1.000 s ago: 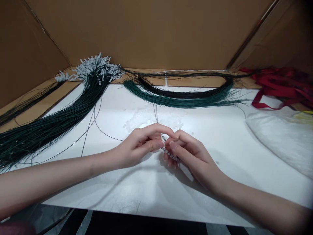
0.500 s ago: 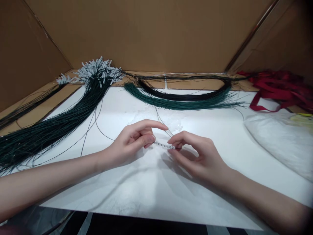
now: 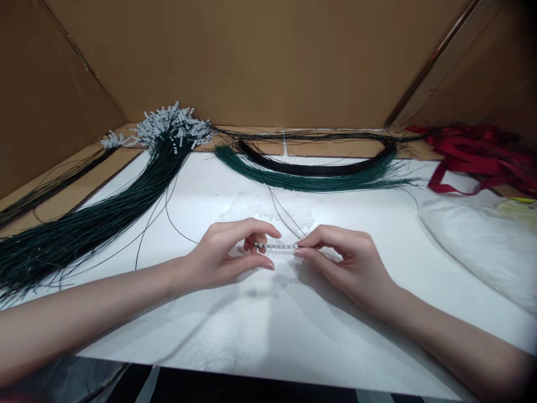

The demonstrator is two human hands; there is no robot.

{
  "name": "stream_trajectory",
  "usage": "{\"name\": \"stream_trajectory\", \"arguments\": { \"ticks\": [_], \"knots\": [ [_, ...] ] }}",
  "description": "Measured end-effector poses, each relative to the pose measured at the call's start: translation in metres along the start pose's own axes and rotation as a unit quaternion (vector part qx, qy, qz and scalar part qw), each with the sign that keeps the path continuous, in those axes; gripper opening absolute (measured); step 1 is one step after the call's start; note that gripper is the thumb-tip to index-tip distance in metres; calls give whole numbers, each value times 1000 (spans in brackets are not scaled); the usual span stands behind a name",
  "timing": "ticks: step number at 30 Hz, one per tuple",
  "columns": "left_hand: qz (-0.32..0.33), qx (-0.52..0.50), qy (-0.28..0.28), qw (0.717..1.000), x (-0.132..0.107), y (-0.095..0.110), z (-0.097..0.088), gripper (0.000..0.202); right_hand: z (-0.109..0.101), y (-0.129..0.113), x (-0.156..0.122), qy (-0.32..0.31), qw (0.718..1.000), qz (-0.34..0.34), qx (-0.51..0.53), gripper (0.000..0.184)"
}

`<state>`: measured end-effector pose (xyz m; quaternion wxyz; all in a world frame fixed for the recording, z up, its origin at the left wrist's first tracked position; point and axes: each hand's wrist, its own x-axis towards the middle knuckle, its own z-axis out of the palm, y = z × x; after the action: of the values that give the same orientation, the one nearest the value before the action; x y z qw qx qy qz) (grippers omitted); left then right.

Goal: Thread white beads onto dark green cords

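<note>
A short strand of white beads (image 3: 279, 247) on dark cord or wire lies level between my two hands, above the white board. My right hand (image 3: 346, 257) pinches its right end between thumb and fingertips. My left hand (image 3: 232, 252) has its thumb and forefinger spread apart around the strand's left end. That end reaches the curled other fingers; whether they touch it I cannot tell. Thin dark wires (image 3: 286, 212) run from the right fingertips back toward the far side. Small loose white beads (image 3: 268, 204) are scattered on the board just beyond my hands.
A large bundle of dark green wires (image 3: 126, 207) with white beaded tips (image 3: 174, 126) lies at left. Green and black wire bundles (image 3: 310, 178) curve along the back. Red ribbon (image 3: 474, 159) and a clear plastic bag (image 3: 482, 240) are at right. Cardboard walls (image 3: 251, 61) enclose the board (image 3: 188, 336).
My left thumb and forefinger have parted from their pinch on the strand's left end. My right fingers have closed on its right end, and the strand now lies more level.
</note>
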<state>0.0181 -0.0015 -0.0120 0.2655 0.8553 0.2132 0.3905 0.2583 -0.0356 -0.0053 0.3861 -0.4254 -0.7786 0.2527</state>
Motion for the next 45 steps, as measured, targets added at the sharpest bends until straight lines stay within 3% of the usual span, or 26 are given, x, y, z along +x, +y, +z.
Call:
{"name": "stream_trajectory", "arguments": {
  "ticks": [6, 13, 21, 24, 27, 31, 32, 34, 35, 39, 45],
  "knots": [
    [15, 53, 11, 998, 2, 1, 4, 13, 1, 0, 2, 6, 1000, -7, 6, 12],
    [12, 71, 38, 997, 3, 2, 4, 6, 1, 0, 3, 7, 1000, 10, 4, 11],
    [-6, 39, 49, 998, 3, -3, 2, 8, 4, -2, 4, 22, 996, 50, 77, 7],
    [-43, -5, 49, 998, 6, -7, -2, 25, 5, -3, 8, 68, 985, 78, 140, 7],
    [-57, -12, 58, 997, 19, -15, -6, 45, 1, -6, 27, 115, 974, 70, 183, 13],
    [-55, -37, 46, 997, 61, -26, -7, 65, -9, -21, 82, 148, 956, 38, 249, 16],
    [-50, -47, 41, 997, 75, -28, -8, 67, -12, -27, 99, 150, 953, 31, 262, 16],
    [-40, -68, 17, 997, 103, -31, -12, 50, -19, -39, 132, 158, 946, 25, 281, 14],
    [-37, -77, 5, 996, 115, -32, -17, 41, -23, -45, 147, 168, 943, 23, 287, 13],
    [-29, -83, 17, 996, 147, -40, -55, 43, -49, -60, 198, 235, 924, 12, 301, 19],
    [-46, -24, 69, 996, 141, -47, -148, 44, -104, -44, 250, 334, 901, 2, 277, 31]
  ]
}}
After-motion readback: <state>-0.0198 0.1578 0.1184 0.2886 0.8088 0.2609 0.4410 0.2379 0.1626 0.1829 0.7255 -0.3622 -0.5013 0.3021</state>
